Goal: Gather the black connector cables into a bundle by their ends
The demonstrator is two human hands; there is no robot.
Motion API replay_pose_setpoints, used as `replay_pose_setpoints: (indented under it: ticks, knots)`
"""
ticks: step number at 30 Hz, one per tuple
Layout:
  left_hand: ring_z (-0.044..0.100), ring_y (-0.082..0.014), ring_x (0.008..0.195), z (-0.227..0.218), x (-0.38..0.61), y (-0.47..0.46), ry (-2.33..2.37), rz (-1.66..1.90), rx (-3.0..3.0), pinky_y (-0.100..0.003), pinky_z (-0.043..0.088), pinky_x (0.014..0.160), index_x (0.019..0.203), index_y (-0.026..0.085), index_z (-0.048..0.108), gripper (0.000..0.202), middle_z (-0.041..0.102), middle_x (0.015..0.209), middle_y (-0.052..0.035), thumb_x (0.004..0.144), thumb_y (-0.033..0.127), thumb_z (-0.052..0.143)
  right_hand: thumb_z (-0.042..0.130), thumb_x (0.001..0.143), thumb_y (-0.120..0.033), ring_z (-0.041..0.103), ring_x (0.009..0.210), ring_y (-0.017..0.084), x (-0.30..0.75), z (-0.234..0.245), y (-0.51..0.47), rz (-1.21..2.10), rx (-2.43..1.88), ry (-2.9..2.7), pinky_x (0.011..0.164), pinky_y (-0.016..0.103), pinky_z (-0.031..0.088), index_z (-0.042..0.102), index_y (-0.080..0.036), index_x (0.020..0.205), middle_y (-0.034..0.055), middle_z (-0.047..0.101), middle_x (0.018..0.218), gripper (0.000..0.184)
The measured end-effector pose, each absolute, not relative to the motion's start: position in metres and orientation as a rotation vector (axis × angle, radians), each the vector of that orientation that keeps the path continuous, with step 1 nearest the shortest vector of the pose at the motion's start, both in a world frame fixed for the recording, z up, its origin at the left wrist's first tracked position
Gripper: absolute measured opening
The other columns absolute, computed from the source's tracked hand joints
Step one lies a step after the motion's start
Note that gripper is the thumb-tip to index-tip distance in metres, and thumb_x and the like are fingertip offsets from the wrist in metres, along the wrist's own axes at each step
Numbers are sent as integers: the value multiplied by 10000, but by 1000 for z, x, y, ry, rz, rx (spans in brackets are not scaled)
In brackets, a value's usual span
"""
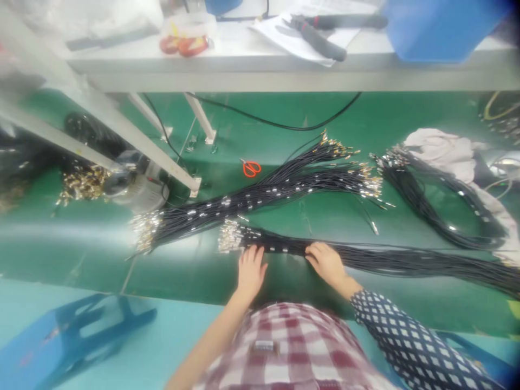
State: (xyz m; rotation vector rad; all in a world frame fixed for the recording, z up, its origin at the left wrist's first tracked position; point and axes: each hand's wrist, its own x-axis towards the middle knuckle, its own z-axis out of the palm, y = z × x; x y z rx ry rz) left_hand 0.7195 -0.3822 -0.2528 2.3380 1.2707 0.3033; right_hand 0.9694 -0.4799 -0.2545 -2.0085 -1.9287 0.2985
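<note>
A long bundle of thin black cables (406,261) lies along the near side of the green table, its silvery connector ends (230,236) bunched at the left. My left hand (251,271) rests against the bundle's near edge just right of those ends, fingers spread and thumb apart. Farther right, my right hand (327,264) is curled over the same cables, its fingertips pointing left. Small white bands dot the stretch between both hands. Behind it lies a second, thicker cable bundle (244,199), slanting up to the right, with metal tips at both ends.
Orange-handled scissors (252,169) lie beyond the bundles. A looped cable bundle (422,208) sits beside a pale cloth (441,151) at right. White frame legs (201,119) and a grey machine (140,187) stand at left. A raised shelf (244,76) holds pliers (320,35) and a blue bin (439,27).
</note>
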Motion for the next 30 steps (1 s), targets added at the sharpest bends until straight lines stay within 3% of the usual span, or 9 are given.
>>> replay_pose_setpoints:
  ticks: [3,8,11,14,18,20,23,26,30]
  knots:
    - [526,-302,1007,-254,734,-367,1263,228,2349,-492,382,893,1020,160,620,241,599,1030,-159,847,162,453,505,892,-157,585,791,181,974,-254,-479,347,-1935,-2007,743,296,434,648,-201,806,43,656,825,172]
    - [515,-252,913,-238,716,-351,1127,161,2258,-427,368,880,766,188,605,164,590,877,-88,791,101,468,582,859,-209,591,892,188,996,-250,-503,385,-1918,-1987,793,304,437,636,-205,927,50,664,955,87]
    - [511,-238,882,-231,712,-361,1120,162,2108,-418,362,877,717,184,583,149,576,836,-72,765,92,476,571,858,-207,589,920,233,1002,-253,-517,351,-1996,-1890,782,353,433,643,-192,953,87,666,992,120]
    - [521,-211,828,-231,727,-377,1112,161,1886,-380,384,840,700,183,586,113,575,798,-55,750,115,511,540,883,-226,605,860,227,1001,-254,-520,354,-2021,-1805,768,357,433,664,-196,865,81,684,912,129]
    - [540,-157,641,-235,761,-399,1071,96,1449,-312,432,674,721,163,623,26,602,695,-38,722,181,605,544,896,-288,639,853,190,1001,-246,-529,426,-1933,-1752,782,324,458,673,-220,817,40,707,886,167]
    - [565,-149,601,-234,777,-410,1034,74,1185,-287,441,603,843,150,647,153,640,730,-55,709,224,652,527,906,-311,649,875,182,1000,-239,-540,450,-1884,-1728,806,312,474,670,-219,834,40,712,902,185]
    - [621,-156,674,-227,793,-420,984,118,816,-275,472,609,943,140,634,255,673,932,-120,722,260,676,512,905,-332,665,786,171,996,-229,-559,638,-1858,-1569,738,281,507,652,-203,869,43,714,861,194]
    - [615,-132,668,-221,796,-420,994,221,538,-255,479,604,806,113,603,125,658,1008,-166,782,233,627,506,894,-364,650,692,162,993,-216,-571,995,-1828,-1435,637,261,501,640,-207,875,22,704,787,207]
    - [560,-71,574,-223,774,-414,1081,420,306,-201,465,572,723,120,535,131,654,886,-122,852,144,532,485,892,-395,620,697,161,998,-198,-580,1364,-1752,-1475,647,273,476,609,-204,840,17,682,753,234]
